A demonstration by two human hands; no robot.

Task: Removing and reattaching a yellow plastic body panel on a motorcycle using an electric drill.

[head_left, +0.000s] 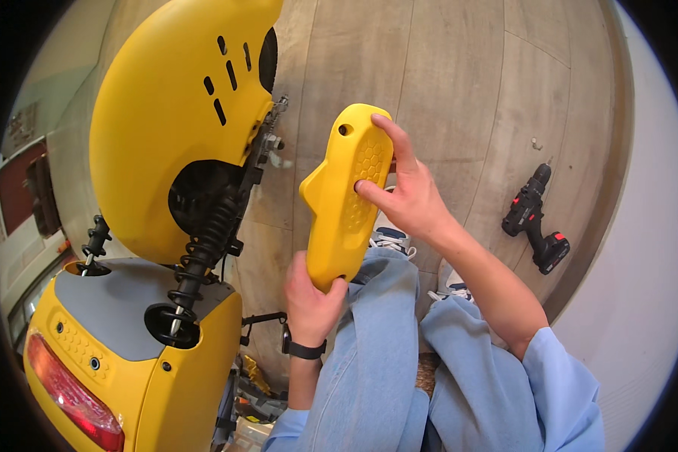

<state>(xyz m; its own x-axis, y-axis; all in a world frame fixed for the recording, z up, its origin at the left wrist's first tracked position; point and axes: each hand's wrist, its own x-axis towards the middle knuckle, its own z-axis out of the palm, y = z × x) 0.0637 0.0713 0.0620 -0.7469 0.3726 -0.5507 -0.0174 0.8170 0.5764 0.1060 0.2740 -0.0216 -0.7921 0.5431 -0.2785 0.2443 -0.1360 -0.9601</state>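
Observation:
A long yellow plastic cover (328, 207) with rounded ends, a raised honeycomb pattern and a hole near its top is held up over my legs. At its lower end my left hand (313, 297) grips it, the thumb lying on the front face by a small notch. My right hand (407, 184) holds its upper right edge, thumb on the honeycomb area and index finger along the top edge; the other fingers are partly hidden behind. Just left of the cover stands a yellow vehicle body (181, 399) with a black coil-spring shock absorber (203, 252).
A large yellow fender (151, 135) with slots rises at the upper left, partly over a black wheel. The red tail light (75, 392) is at the lower left. A black cordless drill (535, 218) lies on the wood-look floor near the right wall, with a small piece (536, 143) beyond it.

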